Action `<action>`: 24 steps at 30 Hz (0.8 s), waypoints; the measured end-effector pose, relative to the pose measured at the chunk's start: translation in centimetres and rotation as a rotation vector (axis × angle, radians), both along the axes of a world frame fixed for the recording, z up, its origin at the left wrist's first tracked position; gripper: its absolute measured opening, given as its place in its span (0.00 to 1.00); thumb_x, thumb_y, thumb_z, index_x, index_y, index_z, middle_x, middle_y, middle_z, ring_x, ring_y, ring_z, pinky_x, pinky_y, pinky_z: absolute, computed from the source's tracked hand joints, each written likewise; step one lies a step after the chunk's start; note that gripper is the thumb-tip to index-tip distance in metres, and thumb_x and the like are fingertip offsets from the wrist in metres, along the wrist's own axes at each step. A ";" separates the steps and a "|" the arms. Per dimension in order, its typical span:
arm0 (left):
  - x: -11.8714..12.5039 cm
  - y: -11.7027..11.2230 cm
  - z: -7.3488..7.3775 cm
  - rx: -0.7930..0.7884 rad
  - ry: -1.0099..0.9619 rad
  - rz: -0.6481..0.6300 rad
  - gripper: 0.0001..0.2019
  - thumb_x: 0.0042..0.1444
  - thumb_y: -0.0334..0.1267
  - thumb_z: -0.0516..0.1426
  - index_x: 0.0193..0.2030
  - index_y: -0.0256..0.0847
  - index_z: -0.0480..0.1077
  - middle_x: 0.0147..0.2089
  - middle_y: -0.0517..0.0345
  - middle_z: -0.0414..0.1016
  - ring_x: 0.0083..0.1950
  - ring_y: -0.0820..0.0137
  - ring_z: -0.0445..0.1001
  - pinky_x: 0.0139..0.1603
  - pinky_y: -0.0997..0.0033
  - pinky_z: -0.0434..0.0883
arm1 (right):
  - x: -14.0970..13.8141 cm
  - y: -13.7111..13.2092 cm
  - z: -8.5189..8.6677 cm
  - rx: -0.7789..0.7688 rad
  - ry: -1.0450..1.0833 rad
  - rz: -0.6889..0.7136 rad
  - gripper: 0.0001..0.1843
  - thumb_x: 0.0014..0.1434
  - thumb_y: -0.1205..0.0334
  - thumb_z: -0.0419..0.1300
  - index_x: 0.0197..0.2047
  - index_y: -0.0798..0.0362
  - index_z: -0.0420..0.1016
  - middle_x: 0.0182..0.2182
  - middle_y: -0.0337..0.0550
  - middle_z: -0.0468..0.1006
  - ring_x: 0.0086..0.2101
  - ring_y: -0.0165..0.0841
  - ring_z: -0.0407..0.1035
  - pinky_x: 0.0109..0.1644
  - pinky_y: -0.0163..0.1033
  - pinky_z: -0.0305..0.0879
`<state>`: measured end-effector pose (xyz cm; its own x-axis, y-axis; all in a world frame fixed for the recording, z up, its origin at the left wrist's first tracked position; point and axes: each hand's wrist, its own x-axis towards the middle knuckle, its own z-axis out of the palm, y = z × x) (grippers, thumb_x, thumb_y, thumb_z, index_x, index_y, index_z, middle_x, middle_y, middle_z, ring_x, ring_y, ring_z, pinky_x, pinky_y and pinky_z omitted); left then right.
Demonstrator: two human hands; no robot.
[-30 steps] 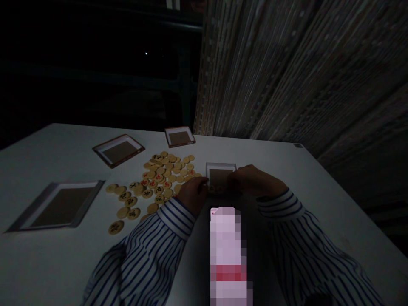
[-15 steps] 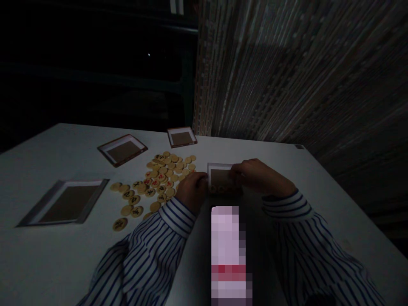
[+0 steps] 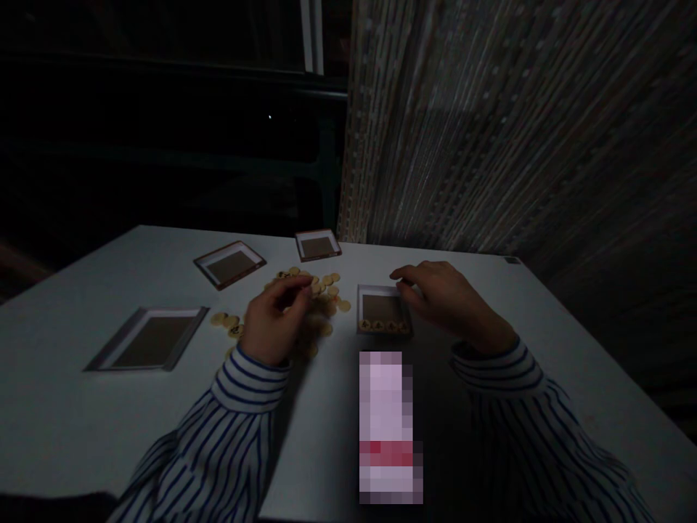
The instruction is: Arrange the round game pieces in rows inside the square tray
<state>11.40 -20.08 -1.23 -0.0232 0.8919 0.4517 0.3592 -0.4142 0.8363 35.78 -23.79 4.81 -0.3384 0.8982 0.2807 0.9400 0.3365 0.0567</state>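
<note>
Our left hand (image 3: 276, 319) hovered over the discs (image 3: 327, 280), just left of mid-frame, fingertips nearly meeting; we couldn't tell whether it pinched one. Our right, thumb and forefinger parted, was beside the box (image 3: 381, 306). Discs seemed light, hard, best gripped by their rims.

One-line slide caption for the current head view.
Left hand over scattered round pieces, right hand by an open box with four pieces along its near side, on a white table.
</note>
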 end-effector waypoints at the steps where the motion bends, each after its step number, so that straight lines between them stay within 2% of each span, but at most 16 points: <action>1: -0.8 -0.3 0.3 -0.009 -0.003 0.028 0.12 0.49 0.42 0.57 0.39 0.39 0.73 0.39 0.55 0.77 0.40 0.68 0.75 0.44 0.68 0.72 | 0.0 -0.2 0.1 0.031 0.016 -0.001 0.16 0.59 0.64 0.48 0.47 0.55 0.71 0.38 0.46 0.78 0.38 0.36 0.69 0.44 0.41 0.59; 6: -5.1 -1.6 1.0 -0.038 -0.007 0.157 0.13 0.48 0.44 0.58 0.39 0.40 0.73 0.38 0.56 0.77 0.38 0.68 0.75 0.42 0.68 0.73 | -0.4 -1.2 0.5 0.183 0.121 -0.019 0.15 0.59 0.62 0.49 0.46 0.55 0.72 0.39 0.46 0.77 0.39 0.36 0.69 0.45 0.42 0.61; 10: -7.7 -2.7 0.4 -0.043 0.084 0.185 0.13 0.48 0.45 0.58 0.38 0.41 0.73 0.37 0.57 0.77 0.37 0.68 0.75 0.41 0.68 0.73 | -1.1 -2.3 0.8 0.248 0.167 -0.046 0.15 0.60 0.61 0.49 0.46 0.54 0.71 0.40 0.46 0.77 0.40 0.37 0.70 0.44 0.43 0.63; 14: -9.1 -3.4 -0.7 -0.056 0.126 0.158 0.13 0.50 0.45 0.57 0.39 0.41 0.72 0.37 0.56 0.77 0.39 0.68 0.75 0.39 0.71 0.74 | -2.6 -3.4 0.8 0.229 0.148 -0.030 0.14 0.59 0.61 0.50 0.45 0.54 0.71 0.40 0.47 0.77 0.40 0.38 0.69 0.43 0.43 0.64; 18: -9.6 -3.9 -2.1 -0.052 0.220 0.104 0.13 0.51 0.45 0.55 0.39 0.39 0.71 0.39 0.53 0.76 0.36 0.69 0.75 0.38 0.70 0.74 | -4.4 -4.5 0.1 0.178 0.164 -0.005 0.13 0.59 0.62 0.50 0.44 0.51 0.72 0.39 0.46 0.77 0.39 0.37 0.70 0.41 0.43 0.65; 21: -10.0 -4.2 -3.6 -0.004 0.323 0.010 0.13 0.53 0.43 0.54 0.41 0.39 0.71 0.41 0.52 0.76 0.41 0.67 0.75 0.44 0.66 0.72 | -6.0 -5.5 -1.1 0.142 0.244 0.044 0.12 0.59 0.63 0.51 0.43 0.49 0.71 0.38 0.45 0.77 0.37 0.35 0.70 0.39 0.42 0.66; 24: -10.2 -4.5 -5.2 0.077 0.434 -0.021 0.11 0.53 0.43 0.54 0.40 0.40 0.71 0.41 0.52 0.76 0.44 0.65 0.74 0.47 0.62 0.71 | -8.2 -6.8 -2.4 0.128 0.275 0.057 0.13 0.58 0.64 0.51 0.46 0.50 0.70 0.40 0.46 0.76 0.38 0.36 0.70 0.39 0.43 0.67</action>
<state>1.21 -24.53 -6.48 0.2007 0.8536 0.4806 0.6614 -0.4800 0.5763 27.61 -30.63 2.37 -0.2829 0.8312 0.4786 0.9057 0.3958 -0.1519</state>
